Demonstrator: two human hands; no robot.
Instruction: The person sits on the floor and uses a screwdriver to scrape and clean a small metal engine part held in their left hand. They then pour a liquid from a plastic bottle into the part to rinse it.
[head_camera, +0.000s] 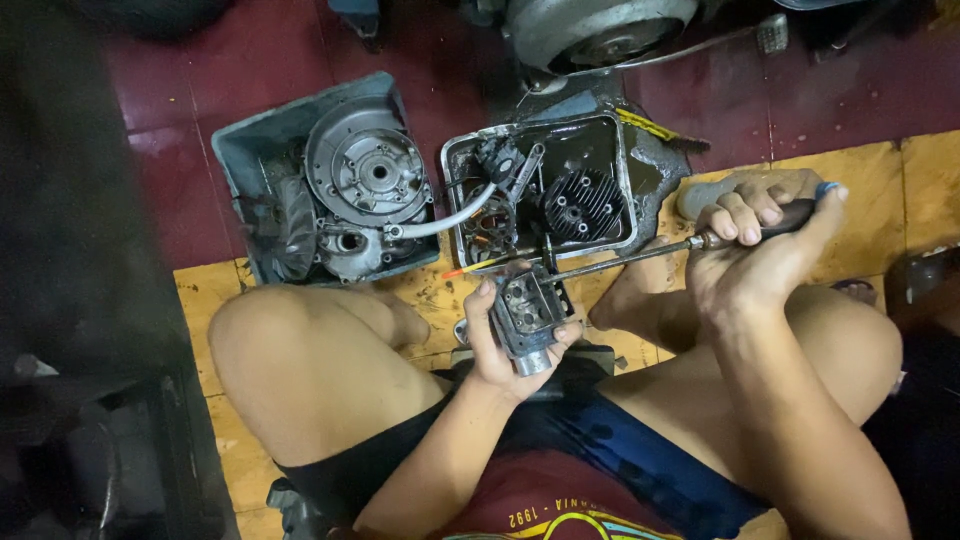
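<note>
A small cast-metal carburettor body (522, 320), grey, blocky and greasy, with round bores in its top face, sits above the person's lap between the bare knees. The left hand (505, 350) is wrapped around it from below, fingers and thumb clamped on its sides. A long screwdriver (640, 256) with a thin steel shaft runs from the body's top out to the right; the right hand (752, 262) is closed tight on its dark handle, which ends in a blue cap. Just beyond lies a dented rectangular metal tray (630, 170), oily black inside, holding a finned cylinder head (583, 205) and small dark parts. Beside it to the left, a grey-blue plastic tub (240, 140) carries a round, ribbed aluminium engine cover (368, 170) and a pale curved hose (455, 220). Worn yellow plywood (205, 300) covers the dark red tiled floor (170, 90).
</note>
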